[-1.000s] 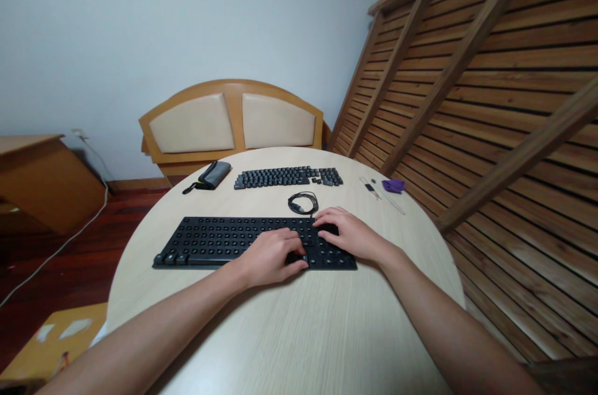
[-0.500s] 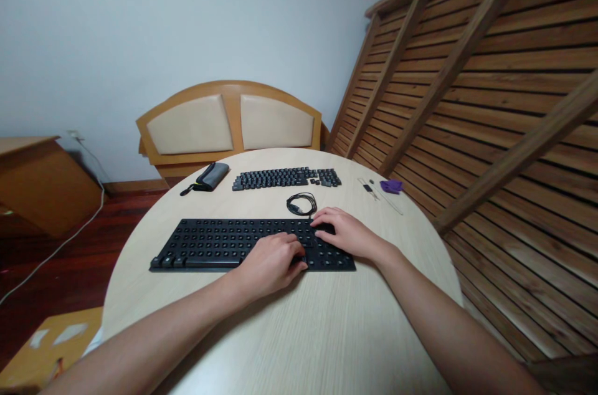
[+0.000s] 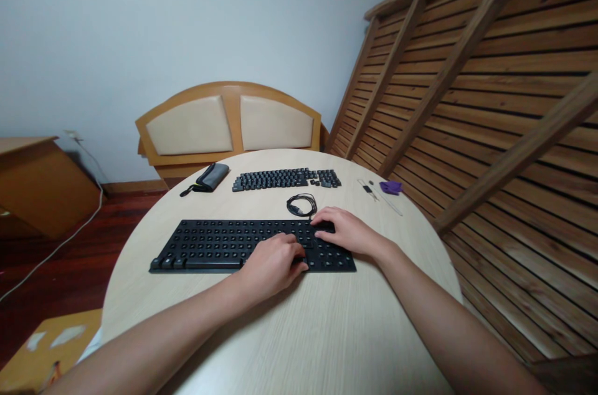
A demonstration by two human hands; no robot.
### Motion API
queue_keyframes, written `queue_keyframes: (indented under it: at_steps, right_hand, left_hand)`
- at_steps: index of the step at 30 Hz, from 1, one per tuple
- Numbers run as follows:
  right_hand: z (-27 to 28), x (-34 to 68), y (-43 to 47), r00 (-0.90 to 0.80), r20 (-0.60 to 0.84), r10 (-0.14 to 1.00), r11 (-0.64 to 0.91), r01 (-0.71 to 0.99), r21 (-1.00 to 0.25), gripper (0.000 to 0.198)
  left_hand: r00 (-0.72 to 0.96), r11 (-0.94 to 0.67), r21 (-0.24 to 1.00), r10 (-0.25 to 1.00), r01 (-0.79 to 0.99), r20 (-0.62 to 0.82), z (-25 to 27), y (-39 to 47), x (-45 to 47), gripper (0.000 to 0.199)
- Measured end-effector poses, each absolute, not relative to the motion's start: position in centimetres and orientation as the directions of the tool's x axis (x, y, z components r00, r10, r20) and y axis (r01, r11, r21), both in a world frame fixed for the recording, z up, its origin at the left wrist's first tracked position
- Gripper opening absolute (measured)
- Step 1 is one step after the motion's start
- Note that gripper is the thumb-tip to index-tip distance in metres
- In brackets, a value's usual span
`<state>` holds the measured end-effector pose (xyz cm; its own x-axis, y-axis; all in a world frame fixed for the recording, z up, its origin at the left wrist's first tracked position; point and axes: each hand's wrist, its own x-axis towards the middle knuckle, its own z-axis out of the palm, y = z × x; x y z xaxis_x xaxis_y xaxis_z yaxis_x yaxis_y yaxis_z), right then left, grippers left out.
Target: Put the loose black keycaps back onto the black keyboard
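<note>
touching one keyboard (image 3: 210,242): two hands (image 3: 275,262) (image 3: 348,233); one coiled cable (image 3: 294,208) beyond

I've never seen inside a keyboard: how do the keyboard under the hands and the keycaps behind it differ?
The keyboard is partly covered by the left hand and right hand; the keycaps lie farther back, untouched. The keyboard is one frame, mostly without caps; the keycaps are separate pieces, set in rows. Both are dark and lie on the table.
</note>
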<state>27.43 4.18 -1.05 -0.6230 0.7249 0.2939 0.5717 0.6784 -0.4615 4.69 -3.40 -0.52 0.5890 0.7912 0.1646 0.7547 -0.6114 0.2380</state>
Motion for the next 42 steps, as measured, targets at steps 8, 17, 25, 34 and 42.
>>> queue_keyframes:
  at_steps: [8, 17, 25, 34, 42]
  right_hand:
    - [-0.6, 27.6, 5.4, -0.625, 0.215, 0.751, 0.64, 0.606, -0.474, 0.027]
    - [0.3, 27.4, 6.8, -0.662, 0.102, 0.743, 0.607, 0.601, -0.52, 0.025]
    - [0.7, 27.0, 11.4, -0.472, 0.243, 0.847, 0.523, 0.822, -0.227, 0.022]
    - [-2.2, 27.1, 16.5, -0.346, 0.283, 0.895, 0.369, 0.929, -0.033, 0.048]
    - [-3.5, 25.7, 17.2, -0.301, 0.34, 0.891, 0.317, 0.948, 0.008, 0.038]
  left_hand:
    - [0.586, -0.604, 0.262, 0.796, 0.752, 0.153, -0.5, -3.3, 4.8, 0.012]
    - [0.584, -0.588, 0.408, 0.798, 0.699, 0.15, -1.4, -2.3, 4.1, 0.013]
    - [0.606, -0.616, 0.406, 0.777, 0.675, 0.17, -1.5, -2.4, 3.7, 0.011]
    - [0.629, -0.641, 0.404, 0.755, 0.652, 0.184, -1.2, -2.3, 3.5, 0.015]
    - [0.644, -0.659, 0.394, 0.741, 0.641, 0.191, -1.0, -2.2, 3.5, 0.015]
